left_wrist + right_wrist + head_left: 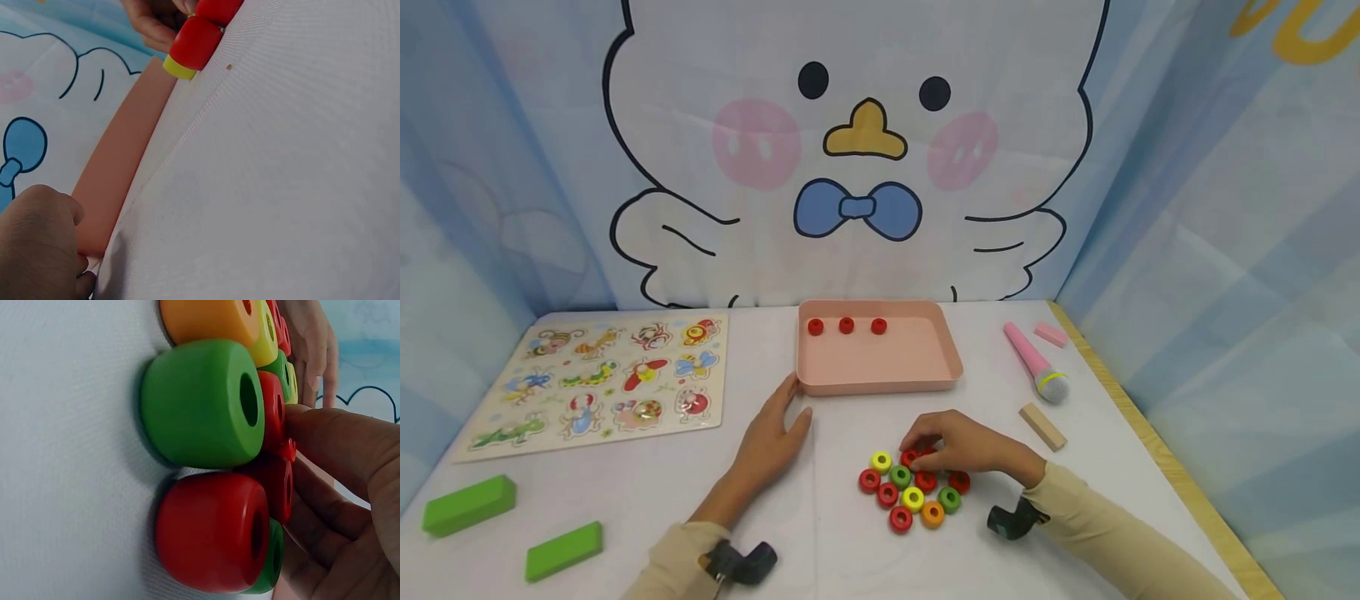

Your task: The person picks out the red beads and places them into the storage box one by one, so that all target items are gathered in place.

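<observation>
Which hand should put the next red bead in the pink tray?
Probably the right hand. Its fingers are down at the red beads, while the left hand is away from them, at the pink tray's near left corner.

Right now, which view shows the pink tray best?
The head view: the pink tray appears whole, with three red beads inside. The left wrist view shows only an outer wall; the right wrist view, at most pinkish slivers behind the right hand.
</observation>
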`<state>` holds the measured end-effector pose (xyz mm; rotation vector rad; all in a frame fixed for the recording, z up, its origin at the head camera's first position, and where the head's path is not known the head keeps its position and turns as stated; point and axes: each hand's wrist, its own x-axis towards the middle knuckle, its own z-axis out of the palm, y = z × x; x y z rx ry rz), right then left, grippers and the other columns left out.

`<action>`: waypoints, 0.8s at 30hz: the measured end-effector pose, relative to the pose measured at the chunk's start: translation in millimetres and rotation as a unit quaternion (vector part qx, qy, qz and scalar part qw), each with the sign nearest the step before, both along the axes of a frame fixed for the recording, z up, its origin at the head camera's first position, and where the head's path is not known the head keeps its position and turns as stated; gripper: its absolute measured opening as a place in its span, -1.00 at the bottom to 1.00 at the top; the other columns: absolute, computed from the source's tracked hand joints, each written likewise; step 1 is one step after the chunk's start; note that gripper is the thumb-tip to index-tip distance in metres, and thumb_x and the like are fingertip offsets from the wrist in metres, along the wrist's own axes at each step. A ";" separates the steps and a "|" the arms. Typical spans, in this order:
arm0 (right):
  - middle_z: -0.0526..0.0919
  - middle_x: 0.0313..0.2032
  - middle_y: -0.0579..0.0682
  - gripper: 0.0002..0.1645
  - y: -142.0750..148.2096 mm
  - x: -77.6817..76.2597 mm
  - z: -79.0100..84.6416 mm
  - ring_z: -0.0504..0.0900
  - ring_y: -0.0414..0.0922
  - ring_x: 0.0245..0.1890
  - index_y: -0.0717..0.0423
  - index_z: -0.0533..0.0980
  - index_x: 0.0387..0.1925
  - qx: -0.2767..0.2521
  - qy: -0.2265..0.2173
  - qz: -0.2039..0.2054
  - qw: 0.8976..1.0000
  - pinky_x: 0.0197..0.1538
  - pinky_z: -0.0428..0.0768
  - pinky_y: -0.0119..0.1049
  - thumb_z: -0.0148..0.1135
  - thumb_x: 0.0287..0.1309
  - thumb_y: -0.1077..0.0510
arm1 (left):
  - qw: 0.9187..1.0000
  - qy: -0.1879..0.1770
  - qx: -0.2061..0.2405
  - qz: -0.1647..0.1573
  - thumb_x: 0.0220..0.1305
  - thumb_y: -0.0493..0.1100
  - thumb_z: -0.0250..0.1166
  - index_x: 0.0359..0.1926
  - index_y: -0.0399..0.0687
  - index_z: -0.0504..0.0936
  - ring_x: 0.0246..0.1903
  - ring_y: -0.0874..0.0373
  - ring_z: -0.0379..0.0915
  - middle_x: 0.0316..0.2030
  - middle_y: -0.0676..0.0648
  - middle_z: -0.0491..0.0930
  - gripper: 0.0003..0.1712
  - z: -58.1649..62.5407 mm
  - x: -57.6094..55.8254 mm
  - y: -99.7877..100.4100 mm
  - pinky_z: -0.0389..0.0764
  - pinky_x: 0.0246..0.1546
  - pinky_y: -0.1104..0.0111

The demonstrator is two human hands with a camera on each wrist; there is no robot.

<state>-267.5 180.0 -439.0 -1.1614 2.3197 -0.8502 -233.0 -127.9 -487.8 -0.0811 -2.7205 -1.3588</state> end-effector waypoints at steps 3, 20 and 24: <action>0.62 -0.18 -0.21 -0.74 0.0 0.4 0.2 0.57 -0.29 -0.21 0.02 0.65 -0.05 0.003 0.003 -0.001 1.000 -0.01 0.62 -0.33 0.35 0.23 0.09 | 1.000 0.001 0.001 -0.001 0.45 -0.02 0.07 0.54 -0.12 -0.01 0.46 -0.06 -0.06 0.47 -0.13 0.13 -0.22 0.3 -0.1 0.0 0.03 0.43 0.04; 0.62 -0.18 -0.20 -0.73 1.1 -6.9 5.4 0.57 -0.27 -0.21 0.06 0.65 -0.04 0.001 0.018 0.002 1.000 0.00 0.62 -0.32 0.34 0.24 0.10 | 1.000 -0.015 0.007 0.005 0.44 -0.02 0.09 0.55 -0.08 -0.01 0.46 -0.05 -0.07 0.48 -0.11 0.11 -0.21 -0.5 1.9 1.7 0.03 0.42 0.03; 0.63 -0.19 -0.24 -0.70 -0.2 -15.6 14.1 0.58 -0.25 -0.19 0.05 0.66 -0.03 0.006 0.019 -0.023 1.000 0.01 0.62 -0.31 0.36 0.22 0.08 | 1.000 -0.013 0.007 0.005 0.44 -0.03 0.09 0.55 -0.08 -0.01 0.46 -0.05 -0.07 0.48 -0.11 0.11 -0.21 1.2 2.2 1.5 0.03 0.42 0.03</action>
